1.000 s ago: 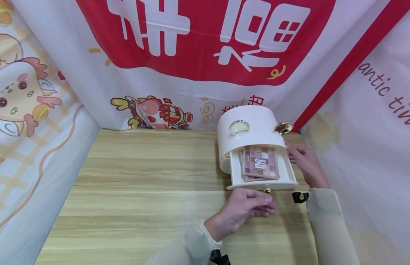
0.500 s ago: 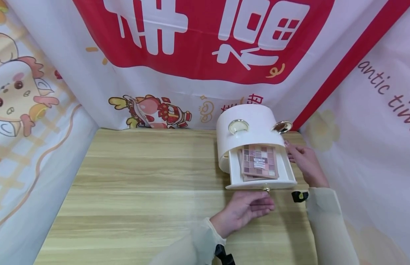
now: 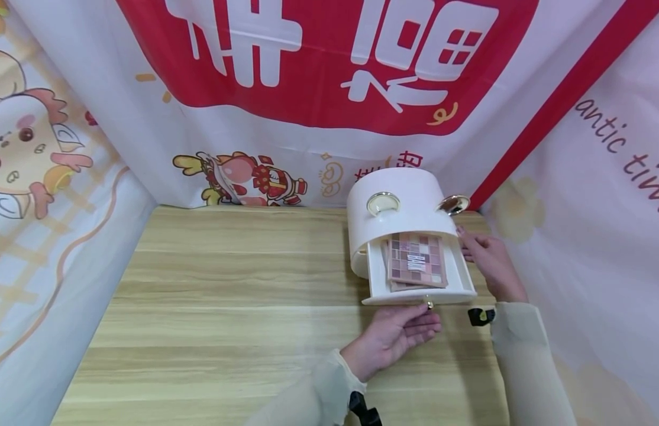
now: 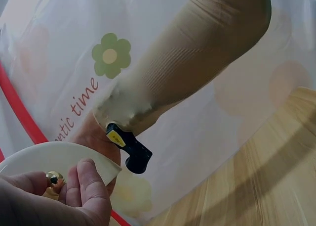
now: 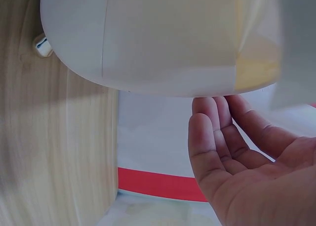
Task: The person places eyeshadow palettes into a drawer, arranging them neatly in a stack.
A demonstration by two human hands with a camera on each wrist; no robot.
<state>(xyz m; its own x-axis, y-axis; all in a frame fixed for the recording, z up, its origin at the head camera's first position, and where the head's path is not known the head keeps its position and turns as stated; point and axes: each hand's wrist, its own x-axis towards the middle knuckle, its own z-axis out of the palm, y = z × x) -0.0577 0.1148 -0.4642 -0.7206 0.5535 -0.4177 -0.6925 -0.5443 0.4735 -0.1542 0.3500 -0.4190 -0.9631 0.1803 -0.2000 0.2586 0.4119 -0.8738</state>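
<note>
A white rounded storage box [image 3: 399, 201] stands at the back right of the table, its front drawer [image 3: 380, 284] pulled out. In the drawer lies a makeup palette [image 3: 417, 260] with a grid of pink and brown squares, on top of another flat one. At the drawer's front, my left hand [image 3: 390, 340] has its thumb and fingers around the small gold knob [image 4: 55, 179], pinching it in the left wrist view. My right hand [image 3: 491, 263] touches the box's right side with its fingertips, the fingers only slightly bent in the right wrist view [image 5: 237, 152].
Two gold-rimmed ovals, one of them a tilted mirror-like piece [image 3: 454, 205], sit on the box's upper front. Printed cloth walls [image 3: 590, 195] rise behind and beside the wooden table [image 3: 228, 296]. The right cloth is close to the right hand.
My left hand has shifted slightly to the right and turned, its fingers spreading straighter below the knob. The drawer stays out and the right hand stays at the box's side.
</note>
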